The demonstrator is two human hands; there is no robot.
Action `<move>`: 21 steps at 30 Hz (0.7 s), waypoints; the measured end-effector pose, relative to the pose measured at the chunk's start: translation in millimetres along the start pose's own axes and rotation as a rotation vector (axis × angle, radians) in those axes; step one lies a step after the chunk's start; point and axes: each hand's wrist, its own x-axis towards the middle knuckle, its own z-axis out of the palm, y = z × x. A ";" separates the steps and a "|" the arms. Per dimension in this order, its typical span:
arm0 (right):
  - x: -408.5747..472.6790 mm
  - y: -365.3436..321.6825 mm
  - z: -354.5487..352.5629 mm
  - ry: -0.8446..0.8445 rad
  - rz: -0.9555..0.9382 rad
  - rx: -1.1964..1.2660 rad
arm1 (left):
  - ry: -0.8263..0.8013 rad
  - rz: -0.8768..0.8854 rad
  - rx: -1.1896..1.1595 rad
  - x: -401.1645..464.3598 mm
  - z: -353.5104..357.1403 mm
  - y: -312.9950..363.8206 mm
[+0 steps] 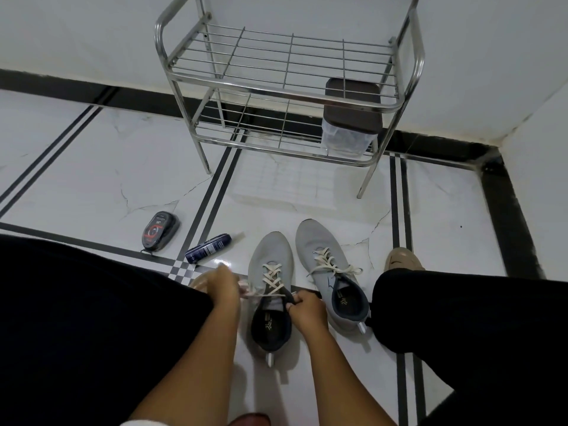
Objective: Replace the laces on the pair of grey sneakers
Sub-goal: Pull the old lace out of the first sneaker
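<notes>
Here the left hand pinches the limp, light lace of the near-left grey sneaker, best drawn by its end, while the right hand grips the soft tongue.

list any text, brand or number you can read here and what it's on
Nothing can be read for certain.
Shoe polish sponge: red and white label, too blurred.
Dark blue spray can: white panel of print, too small.
Left sneaker insole: pale logo mark, no legible letters.
Right sneaker insole: same mark, illegible.
Metal rack and lidded container: no text visible.
</notes>
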 end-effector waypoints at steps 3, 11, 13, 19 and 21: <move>0.5 -0.3 0.4 0.000 0.002 0.005 | -0.367 0.393 0.528 -21.6 20.7 -8.0; 4.1 1.6 5.2 -0.013 -0.018 0.002 | -0.369 0.623 0.891 -35.3 26.9 -16.0; 5.4 2.3 5.5 -0.008 -0.018 -0.001 | -0.395 0.566 0.745 -34.6 28.4 -21.2; 9.8 4.2 -0.8 -0.029 0.030 -0.004 | -0.075 -0.061 0.079 1.4 11.4 -12.6; 12.6 1.6 -2.5 -0.045 -0.011 -0.024 | 0.112 -0.021 0.164 2.0 6.3 -3.2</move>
